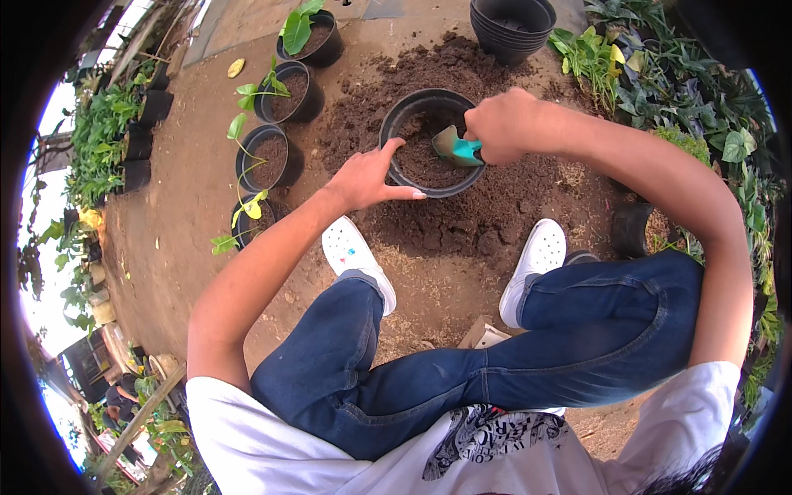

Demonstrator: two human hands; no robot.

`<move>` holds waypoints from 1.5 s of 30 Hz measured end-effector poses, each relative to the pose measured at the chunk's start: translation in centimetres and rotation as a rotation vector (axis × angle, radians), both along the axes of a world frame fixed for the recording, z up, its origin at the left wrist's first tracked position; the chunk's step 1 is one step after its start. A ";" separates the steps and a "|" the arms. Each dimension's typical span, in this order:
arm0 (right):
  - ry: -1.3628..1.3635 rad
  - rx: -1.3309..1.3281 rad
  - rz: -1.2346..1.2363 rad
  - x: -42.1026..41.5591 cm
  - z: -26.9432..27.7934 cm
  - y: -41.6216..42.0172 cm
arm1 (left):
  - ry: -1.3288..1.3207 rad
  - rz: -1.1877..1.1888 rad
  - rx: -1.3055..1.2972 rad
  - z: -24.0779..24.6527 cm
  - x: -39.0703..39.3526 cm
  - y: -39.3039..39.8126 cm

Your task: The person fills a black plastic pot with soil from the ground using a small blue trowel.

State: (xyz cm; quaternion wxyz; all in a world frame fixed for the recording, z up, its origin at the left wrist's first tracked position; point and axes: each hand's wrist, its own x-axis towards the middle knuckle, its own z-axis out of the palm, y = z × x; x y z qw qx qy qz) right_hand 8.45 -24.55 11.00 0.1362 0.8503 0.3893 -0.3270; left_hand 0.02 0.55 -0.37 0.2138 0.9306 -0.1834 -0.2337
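Observation:
A round black plastic plant pot (434, 192), partly filled with dark soil (427, 162), stands on a spread heap of soil (470, 223) in front of me. My left hand (377, 176) rests on the pot's near left rim, its thumb and fingers spread around the edge. My right hand (504, 127) is closed on a teal hand trowel (456, 148) at the right rim. The trowel's soiled blade lies inside the pot, over the soil; its handle is mostly hidden by the hand.
Several soil-filled black pots (296, 93) with leafy cuttings stand in a row at the left. A stack of black pots (513, 31) stands behind the heap, beside uprooted green seedlings (588, 62). Dense plants line the right side. My white clogs (356, 253) flank the heap's near edge.

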 end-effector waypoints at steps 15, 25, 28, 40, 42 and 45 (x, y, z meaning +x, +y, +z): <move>-0.153 0.109 0.156 -2.3 2.5 1.5 | 0.024 0.018 0.033 0.3 -0.1 0.0; -0.155 0.054 0.175 -2.7 2.2 1.2 | 0.021 0.015 0.014 0.1 0.0 -0.1; -0.029 -0.021 0.066 -2.7 1.0 1.3 | 0.045 -0.001 0.040 0.4 0.2 -0.1; -0.088 -0.203 0.068 -0.4 2.5 1.5 | 0.086 0.042 0.016 0.7 0.3 -0.5; -0.078 -0.131 0.108 -1.0 2.4 1.4 | 0.066 0.039 0.026 0.5 0.2 -0.1; -0.060 -0.013 -0.001 -1.0 1.0 0.2 | 0.066 0.058 -0.009 0.3 -0.1 -0.1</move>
